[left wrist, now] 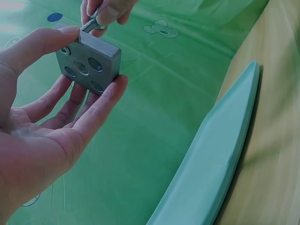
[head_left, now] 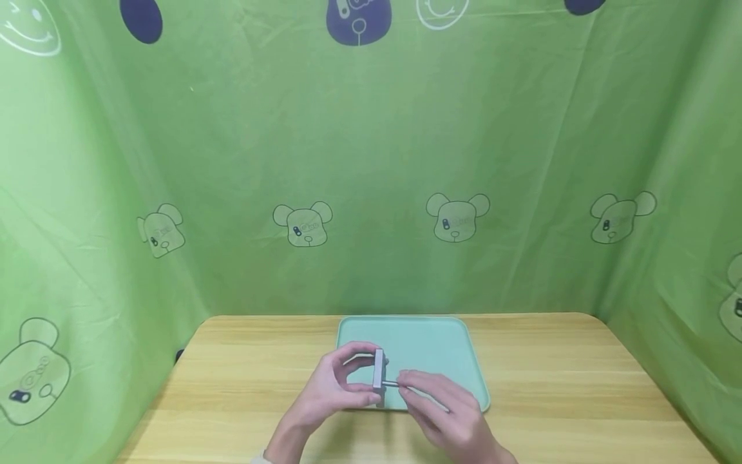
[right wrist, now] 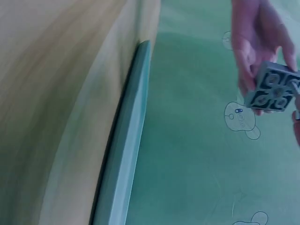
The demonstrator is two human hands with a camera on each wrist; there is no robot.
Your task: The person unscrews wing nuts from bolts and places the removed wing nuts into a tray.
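Note:
A small square metal block [head_left: 379, 368] with several round holes is held up over the tray by my left hand [head_left: 332, 385], thumb on one edge and fingers on the opposite one. From the right, my right hand [head_left: 443, 406] pinches a threaded metal bolt [head_left: 390, 384] at its outer end. In the left wrist view the bolt [left wrist: 89, 24] meets the block [left wrist: 89, 75] near a corner; how deep it sits is hidden. The right wrist view shows the block's [right wrist: 273, 89] recessed face, with the bolt side partly cut off by the frame edge.
Below the hands a mint-green tray [head_left: 429, 341] lies on the light wooden table [head_left: 556, 380]. Green cloth [head_left: 382, 148] printed with bear heads hangs behind and on both sides. A small dark object [head_left: 179, 355] shows at the table's left edge.

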